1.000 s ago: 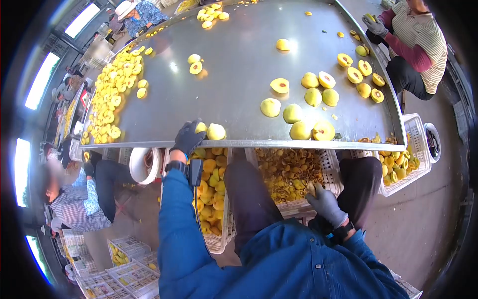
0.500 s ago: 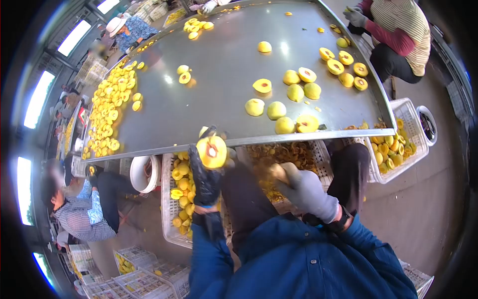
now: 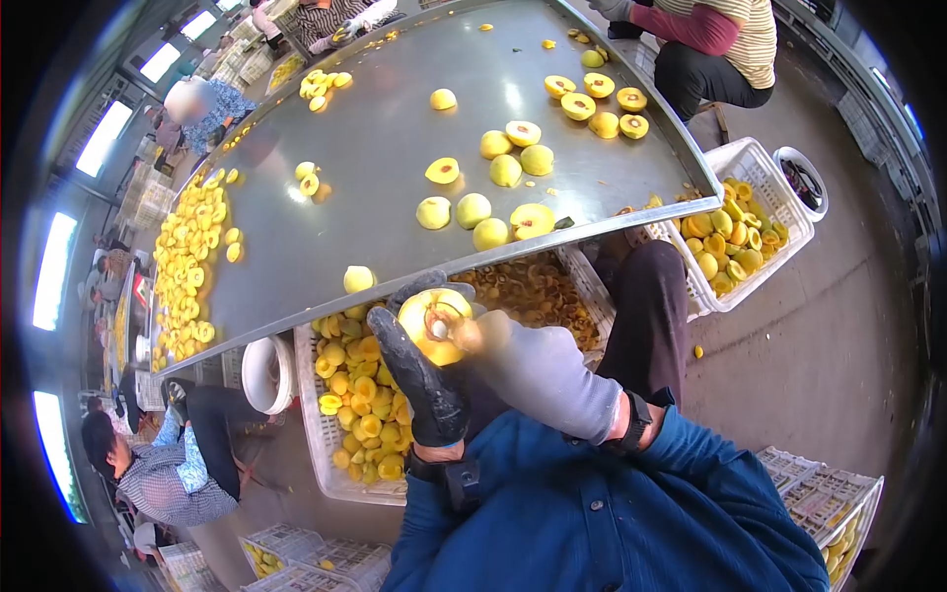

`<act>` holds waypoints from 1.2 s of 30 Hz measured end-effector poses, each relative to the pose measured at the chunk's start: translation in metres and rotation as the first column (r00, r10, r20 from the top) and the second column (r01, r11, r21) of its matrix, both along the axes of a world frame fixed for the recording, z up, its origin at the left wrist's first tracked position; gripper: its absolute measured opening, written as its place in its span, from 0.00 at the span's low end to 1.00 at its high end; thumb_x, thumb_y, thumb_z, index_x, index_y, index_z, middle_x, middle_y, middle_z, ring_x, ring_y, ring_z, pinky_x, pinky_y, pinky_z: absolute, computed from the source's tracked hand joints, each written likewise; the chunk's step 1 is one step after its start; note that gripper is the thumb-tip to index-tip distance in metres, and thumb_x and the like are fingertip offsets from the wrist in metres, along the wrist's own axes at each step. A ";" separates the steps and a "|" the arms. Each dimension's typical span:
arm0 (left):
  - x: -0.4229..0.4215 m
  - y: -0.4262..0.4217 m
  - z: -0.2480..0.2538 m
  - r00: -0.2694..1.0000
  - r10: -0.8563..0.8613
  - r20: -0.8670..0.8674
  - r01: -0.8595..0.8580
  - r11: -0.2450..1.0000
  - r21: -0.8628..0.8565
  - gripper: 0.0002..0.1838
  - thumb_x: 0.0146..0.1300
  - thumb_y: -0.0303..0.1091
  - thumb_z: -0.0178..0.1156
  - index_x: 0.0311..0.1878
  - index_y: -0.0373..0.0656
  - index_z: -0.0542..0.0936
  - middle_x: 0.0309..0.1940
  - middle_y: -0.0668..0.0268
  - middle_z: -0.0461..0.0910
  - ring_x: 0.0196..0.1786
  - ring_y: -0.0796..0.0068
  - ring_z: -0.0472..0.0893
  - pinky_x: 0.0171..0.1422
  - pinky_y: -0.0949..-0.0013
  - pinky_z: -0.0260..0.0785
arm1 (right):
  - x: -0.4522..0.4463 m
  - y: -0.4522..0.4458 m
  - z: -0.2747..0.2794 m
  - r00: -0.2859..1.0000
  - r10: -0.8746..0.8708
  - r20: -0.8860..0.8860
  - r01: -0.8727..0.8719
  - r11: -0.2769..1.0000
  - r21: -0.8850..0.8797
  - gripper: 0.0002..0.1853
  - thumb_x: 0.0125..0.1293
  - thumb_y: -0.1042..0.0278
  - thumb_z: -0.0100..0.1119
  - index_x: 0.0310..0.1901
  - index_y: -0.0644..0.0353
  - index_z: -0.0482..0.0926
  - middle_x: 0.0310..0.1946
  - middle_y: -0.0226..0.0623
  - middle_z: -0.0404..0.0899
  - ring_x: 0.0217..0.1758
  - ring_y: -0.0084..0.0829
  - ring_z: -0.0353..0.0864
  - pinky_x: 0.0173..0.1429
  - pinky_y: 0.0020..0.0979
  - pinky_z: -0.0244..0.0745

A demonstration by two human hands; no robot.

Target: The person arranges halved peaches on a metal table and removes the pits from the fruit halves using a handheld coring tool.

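My left hand (image 3: 424,370), in a black glove, holds a yellow fruit half (image 3: 432,324) with its cut face and pit upward, just below the front edge of the metal table (image 3: 375,227). My right hand (image 3: 543,370), in a grey glove, meets the fruit from the right, its fingers closed on a small tool whose brownish end touches the pit area. The tool is mostly hidden by the glove. One fruit half (image 3: 358,279) lies on the table edge beside my left hand.
Below the table are a crate of fruit halves (image 3: 365,395), a crate of brown scraps (image 3: 538,291) and a white bucket (image 3: 268,375). Another fruit crate (image 3: 740,227) stands right. Co-workers sit left (image 3: 178,479), right (image 3: 681,39) and at the far side.
My left hand has left the table edge with a fruit half. My right hand has risen from the scraps crate to that fruit. The view has turned, shifting the table leftward.
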State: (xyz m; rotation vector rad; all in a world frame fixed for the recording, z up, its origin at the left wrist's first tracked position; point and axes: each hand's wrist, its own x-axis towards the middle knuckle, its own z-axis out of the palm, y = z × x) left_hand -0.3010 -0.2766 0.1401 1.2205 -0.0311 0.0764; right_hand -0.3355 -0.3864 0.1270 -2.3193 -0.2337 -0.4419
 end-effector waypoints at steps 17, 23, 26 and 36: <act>0.002 -0.002 -0.015 0.984 0.092 0.155 -0.118 0.980 0.162 0.28 0.76 0.53 0.41 0.53 0.34 0.74 0.42 0.58 0.80 0.43 0.67 0.80 0.52 0.66 0.74 | -0.007 -0.017 -0.013 0.937 0.339 -0.089 -0.244 0.814 0.528 0.13 0.62 0.63 0.62 0.40 0.58 0.69 0.22 0.49 0.77 0.27 0.52 0.80 0.30 0.48 0.74; 0.006 -0.001 -0.017 1.000 0.005 0.012 -0.005 0.999 0.053 0.28 0.75 0.56 0.41 0.57 0.38 0.70 0.45 0.58 0.78 0.46 0.65 0.79 0.55 0.64 0.73 | 0.001 -0.027 -0.019 0.980 0.174 -0.091 -0.163 0.980 0.114 0.14 0.60 0.63 0.63 0.39 0.57 0.68 0.21 0.45 0.76 0.25 0.49 0.80 0.27 0.44 0.74; 0.004 -0.007 -0.012 0.999 -0.042 -0.033 0.040 0.997 -0.059 0.26 0.75 0.56 0.41 0.56 0.40 0.70 0.43 0.59 0.77 0.45 0.65 0.78 0.54 0.65 0.72 | 0.005 -0.031 -0.020 0.987 0.150 -0.052 -0.146 0.987 0.068 0.13 0.60 0.63 0.63 0.37 0.56 0.68 0.21 0.43 0.75 0.25 0.48 0.80 0.26 0.43 0.74; 0.000 -0.021 -0.007 0.991 -0.124 0.053 0.131 0.980 -0.153 0.27 0.76 0.57 0.39 0.57 0.41 0.70 0.47 0.60 0.77 0.48 0.66 0.77 0.58 0.64 0.71 | 0.010 -0.048 -0.015 0.981 0.186 0.046 -0.189 0.980 0.061 0.13 0.59 0.63 0.62 0.38 0.55 0.68 0.24 0.39 0.75 0.25 0.47 0.80 0.26 0.41 0.74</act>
